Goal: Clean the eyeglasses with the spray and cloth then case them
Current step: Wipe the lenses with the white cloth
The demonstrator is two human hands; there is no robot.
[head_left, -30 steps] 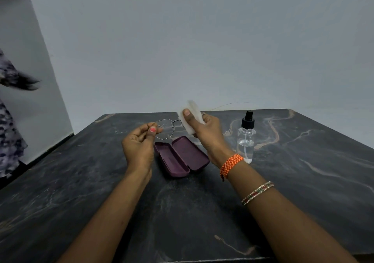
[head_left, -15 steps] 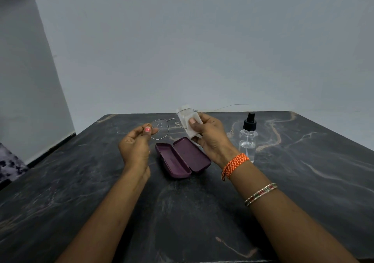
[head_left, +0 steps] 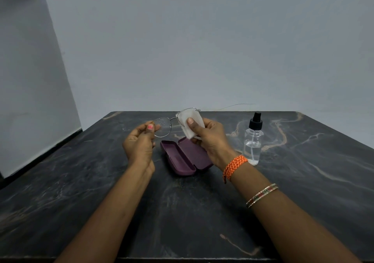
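One pair of glasses (head_left: pixel 163 128), at centre frame. One white cloth (head_left: pixel 191 124), just right of them. One open purple case (head_left: pixel 187 158), below on the tabletop (head_left: pixel 81 181). One spray bottle (head_left: pixel 253 141), right of centre. Two hands: left (head_left: pixel 139 143) and right (head_left: pixel 210 139). On the right arm, one orange wristband (head_left: pixel 234 166) and two thin bangles (head_left: pixel 262 195).

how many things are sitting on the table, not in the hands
2: the open purple case lies below the hands, and the spray bottle stands upright to its right. Nothing else shows.
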